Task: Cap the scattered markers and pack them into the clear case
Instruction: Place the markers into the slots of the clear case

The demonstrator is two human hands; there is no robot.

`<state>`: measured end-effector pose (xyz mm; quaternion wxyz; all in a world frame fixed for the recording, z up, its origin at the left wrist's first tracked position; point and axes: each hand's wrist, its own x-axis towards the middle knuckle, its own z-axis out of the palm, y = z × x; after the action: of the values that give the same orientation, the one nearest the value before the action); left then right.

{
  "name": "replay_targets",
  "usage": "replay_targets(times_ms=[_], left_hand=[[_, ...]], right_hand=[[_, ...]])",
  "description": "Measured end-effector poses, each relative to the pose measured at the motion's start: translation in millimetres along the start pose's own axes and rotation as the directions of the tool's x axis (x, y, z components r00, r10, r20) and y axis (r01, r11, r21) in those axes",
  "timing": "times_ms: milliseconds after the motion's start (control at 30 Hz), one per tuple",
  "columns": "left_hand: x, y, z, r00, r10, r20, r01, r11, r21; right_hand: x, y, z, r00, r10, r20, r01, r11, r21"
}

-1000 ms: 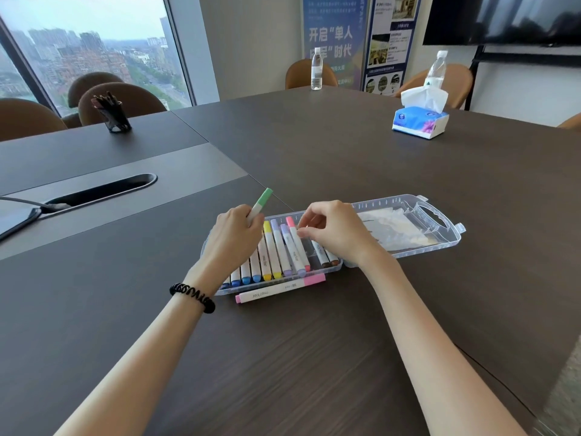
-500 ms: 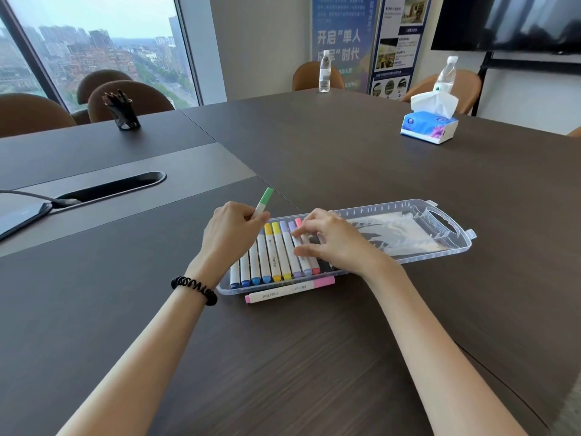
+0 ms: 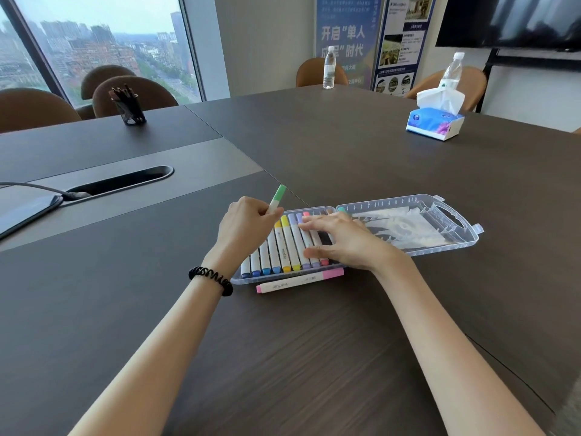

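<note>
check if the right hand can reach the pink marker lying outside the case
Probably yes. The pink marker lies uncovered on the table beside the case's near edge, close to the right hand, which rests flat on the packed markers and holds nothing.

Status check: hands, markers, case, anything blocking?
Left hand grips green marker above clear case left end. Right hand flat on packed markers. Pink marker loose on table beside case. No obstruction seen.
</note>
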<state>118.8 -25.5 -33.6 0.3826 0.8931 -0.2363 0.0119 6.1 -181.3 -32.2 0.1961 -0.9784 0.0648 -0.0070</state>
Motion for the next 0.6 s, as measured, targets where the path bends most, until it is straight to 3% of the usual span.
replay_targets(times_ms=[100, 167, 267, 367, 433, 600], left_hand=[[-3, -2, 7, 0.999, 0.009, 0.048, -0.009, 1.0, 0.011], [-4, -5, 11, 0.999, 0.017, 0.051, -0.019, 0.999, 0.033], [-3, -8, 11, 0.997, 0.031, 0.065, -0.033, 0.999, 0.03], [-2, -8, 10, 0.994, 0.043, 0.1, -0.05, 0.997, 0.061], [-3, -8, 8, 0.991, 0.039, 0.131, -0.049, 0.996, 0.077], [-12, -4, 7, 0.988, 0.04, 0.148, -0.056, 0.993, 0.103]], right_hand=[[1, -2, 4, 0.999, 0.04, -0.016, -0.039, 0.998, 0.048], [0, -7, 5, 0.993, 0.056, -0.108, -0.046, 0.995, 0.087], [-10, -17, 4, 0.972, -0.025, -0.232, 0.059, 0.988, 0.142], [-27, -25, 2, 0.983, -0.1, -0.155, 0.132, 0.969, 0.209], [-37, -30, 3, 0.986, -0.122, -0.112, 0.141, 0.973, 0.18], [-49, -38, 7, 0.969, -0.171, -0.177, 0.178, 0.984, 0.026]])
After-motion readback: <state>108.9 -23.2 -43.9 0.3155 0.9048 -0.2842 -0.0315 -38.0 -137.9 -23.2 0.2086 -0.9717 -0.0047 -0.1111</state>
